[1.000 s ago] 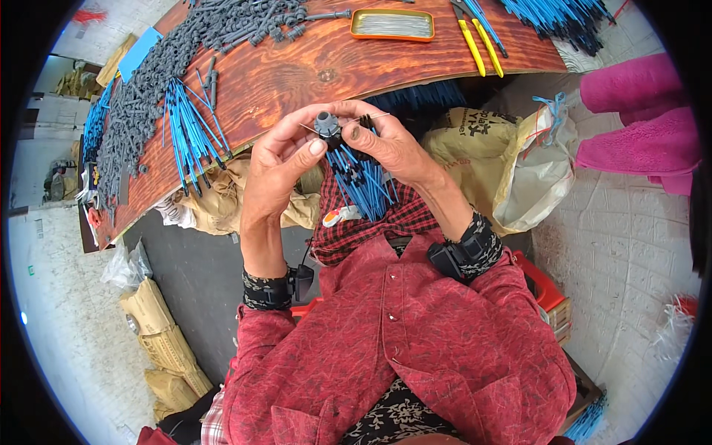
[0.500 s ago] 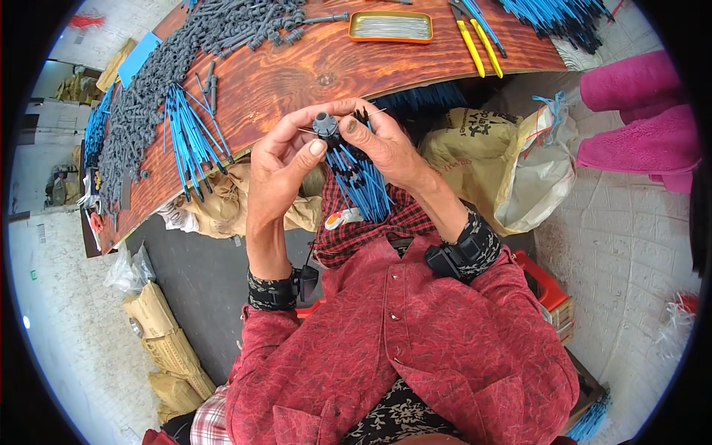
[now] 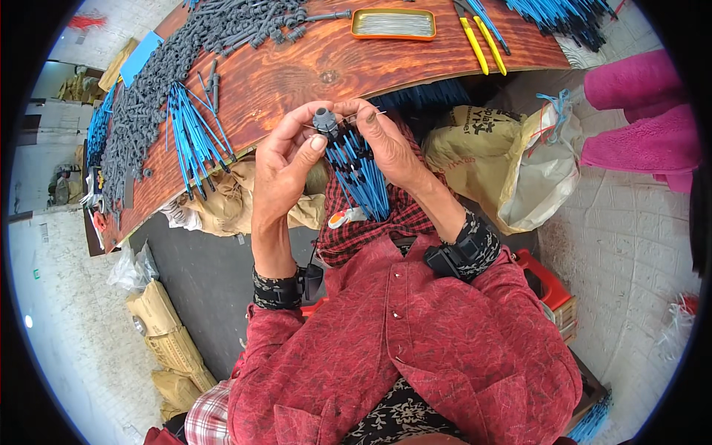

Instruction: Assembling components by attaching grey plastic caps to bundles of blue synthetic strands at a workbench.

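My left hand (image 3: 282, 165) is closed around a dark grey ribbed plastic fitting (image 3: 324, 121), its thumb against the side. From beneath and beside the fitting hangs a bundle of blue rods with black ends (image 3: 362, 182), reaching down over my lap. My right hand (image 3: 393, 154) pinches at the black ends beside the fitting, thumb and fingertips together. A thin metal wire (image 3: 380, 113) sticks out past the right fingertips, and another bit of wire shows by the left thumb. Whether it is one wire running through the fitting is hidden by the fingers.
On the wooden table (image 3: 326, 63) lie a heap of grey fittings (image 3: 137, 111), blue rods (image 3: 189, 137), a tin of straight wires (image 3: 394, 27) and yellow-handled pliers (image 3: 478, 44). A woven sack (image 3: 534, 182) stands below at right, near pink cloth (image 3: 638, 119). Paper sacks (image 3: 170, 341) lie lower left.
Both hands stay close together at the fitting. The right thumb has shifted slightly up and right, and the wire's protruding end shows a little differently. The whole view has moved very slightly.
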### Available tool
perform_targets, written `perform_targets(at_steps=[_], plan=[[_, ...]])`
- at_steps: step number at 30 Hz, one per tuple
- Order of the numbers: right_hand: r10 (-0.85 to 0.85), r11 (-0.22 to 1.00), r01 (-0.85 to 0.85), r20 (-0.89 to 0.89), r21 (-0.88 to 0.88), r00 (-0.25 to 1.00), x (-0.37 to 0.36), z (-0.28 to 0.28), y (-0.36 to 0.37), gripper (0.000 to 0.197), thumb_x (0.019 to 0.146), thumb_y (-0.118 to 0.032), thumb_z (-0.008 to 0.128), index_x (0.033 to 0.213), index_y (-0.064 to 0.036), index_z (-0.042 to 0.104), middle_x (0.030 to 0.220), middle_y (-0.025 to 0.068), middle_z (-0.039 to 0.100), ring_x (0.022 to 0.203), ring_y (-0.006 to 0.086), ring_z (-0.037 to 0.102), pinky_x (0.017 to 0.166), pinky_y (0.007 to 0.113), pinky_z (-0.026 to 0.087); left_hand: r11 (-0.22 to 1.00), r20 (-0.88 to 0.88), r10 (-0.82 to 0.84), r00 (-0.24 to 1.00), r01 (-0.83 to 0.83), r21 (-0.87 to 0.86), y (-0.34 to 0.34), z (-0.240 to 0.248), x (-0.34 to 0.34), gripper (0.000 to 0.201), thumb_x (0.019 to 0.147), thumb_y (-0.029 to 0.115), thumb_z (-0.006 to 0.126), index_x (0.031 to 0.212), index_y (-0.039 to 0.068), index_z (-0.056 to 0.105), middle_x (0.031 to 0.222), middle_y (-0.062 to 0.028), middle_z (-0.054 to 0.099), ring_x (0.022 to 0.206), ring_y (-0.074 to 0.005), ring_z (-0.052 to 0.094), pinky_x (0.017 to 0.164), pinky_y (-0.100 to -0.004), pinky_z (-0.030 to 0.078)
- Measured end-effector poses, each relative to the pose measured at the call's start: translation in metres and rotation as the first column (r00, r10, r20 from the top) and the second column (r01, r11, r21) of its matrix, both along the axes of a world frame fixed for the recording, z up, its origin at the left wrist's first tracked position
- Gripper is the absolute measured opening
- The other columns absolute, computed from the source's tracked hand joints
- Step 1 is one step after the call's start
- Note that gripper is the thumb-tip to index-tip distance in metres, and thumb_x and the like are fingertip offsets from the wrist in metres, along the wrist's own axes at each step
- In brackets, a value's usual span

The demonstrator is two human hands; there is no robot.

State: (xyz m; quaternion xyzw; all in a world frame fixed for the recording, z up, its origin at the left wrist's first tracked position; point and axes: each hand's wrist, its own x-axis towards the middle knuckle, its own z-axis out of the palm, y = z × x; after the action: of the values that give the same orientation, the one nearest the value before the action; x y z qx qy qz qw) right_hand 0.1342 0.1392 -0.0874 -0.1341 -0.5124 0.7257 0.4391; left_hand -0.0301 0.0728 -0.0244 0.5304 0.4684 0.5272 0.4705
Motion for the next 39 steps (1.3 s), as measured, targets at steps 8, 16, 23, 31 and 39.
perform_targets(at_steps=[8,16,23,31,39], plan=[[0.016,1.0,-0.018,0.082,0.013,0.997,0.005,0.002,-0.001,0.064,0.087,-0.049,0.076,0.123,-0.0002,0.054,0.115,0.0062,0.06,0.106,0.0109,0.056,0.094,0.027,0.047,1.0,-0.003,0.001,1.0,-0.001,0.025,0.0,-0.002,0.001,0.043,0.096,0.009,0.065,0.135,-0.004,0.053,0.12,-0.0104,0.066,0.109,-0.0153,0.062,0.097,-0.0286,0.048],[-0.029,0.999,0.032,0.099,-0.025,0.995,0.004,0.008,-0.002,0.054,0.084,-0.032,0.082,0.119,-0.0006,0.056,0.11,0.0047,0.063,0.104,0.0103,0.058,0.093,0.028,0.048,1.0,-0.034,0.008,0.999,-0.007,0.023,-0.002,0.0,0.003,0.043,0.095,0.008,0.066,0.134,-0.005,0.054,0.118,-0.009,0.065,0.108,-0.0145,0.062,0.093,-0.0274,0.05],[0.046,0.994,-0.039,0.068,-0.103,0.997,0.007,0.013,-0.003,0.051,0.085,-0.031,0.081,0.117,-0.0002,0.058,0.109,0.004,0.064,0.102,0.0103,0.058,0.093,0.028,0.047,1.0,-0.044,0.009,0.999,-0.009,-0.014,-0.002,0.005,-0.005,0.042,0.09,0.006,0.073,0.129,-0.003,0.062,0.112,-0.0054,0.067,0.099,-0.0109,0.063,0.086,-0.0238,0.051],[0.079,0.991,-0.069,0.086,-0.11,0.993,0.005,0.013,-0.002,0.046,0.086,-0.032,0.081,0.112,-0.0009,0.06,0.099,0.0016,0.063,0.093,0.0069,0.056,0.083,0.025,0.047,0.999,-0.055,0.01,0.998,-0.012,-0.043,0.0,0.014,-0.007,0.039,0.089,0.004,0.074,0.126,-0.003,0.064,0.108,-0.0067,0.069,0.096,-0.012,0.065,0.085,-0.0249,0.052],[0.097,0.985,-0.087,0.06,-0.151,0.994,0.006,0.009,-0.003,0.04,0.086,-0.032,0.081,0.105,-0.0038,0.06,0.094,-0.0014,0.06,0.088,0.0053,0.054,0.078,0.023,0.046,0.998,-0.034,-0.043,0.998,0.042,-0.042,0.0,0.011,-0.008,0.041,0.089,0.003,0.073,0.128,-0.004,0.062,0.111,-0.0084,0.069,0.1,-0.0136,0.065,0.088,-0.0267,0.052]])
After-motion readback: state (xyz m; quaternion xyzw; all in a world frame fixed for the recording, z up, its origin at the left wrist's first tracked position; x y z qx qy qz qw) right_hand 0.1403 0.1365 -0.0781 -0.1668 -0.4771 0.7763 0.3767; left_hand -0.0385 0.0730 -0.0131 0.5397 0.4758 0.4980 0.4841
